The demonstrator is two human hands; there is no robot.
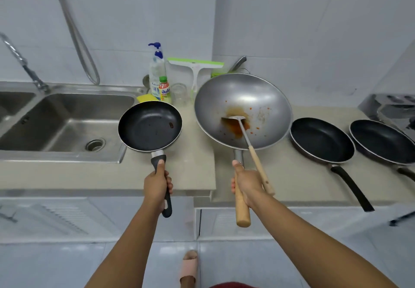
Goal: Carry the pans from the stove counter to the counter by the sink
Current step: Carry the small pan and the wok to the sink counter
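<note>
Head view: the left hand (158, 183) grips the handle of a small black pan (150, 126), held level over the bench (89, 175) beside the sink (67, 119). The right hand (247, 182) grips the wok (243, 110) handle, kept flat so its spatula (251, 144) stays in. 2 pans (322, 140) wait farther right.

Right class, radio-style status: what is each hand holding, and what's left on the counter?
Left hand grips small black pan. Right hand grips wok, spatula inside. Two black pans on the counter. Bottles behind.
</note>
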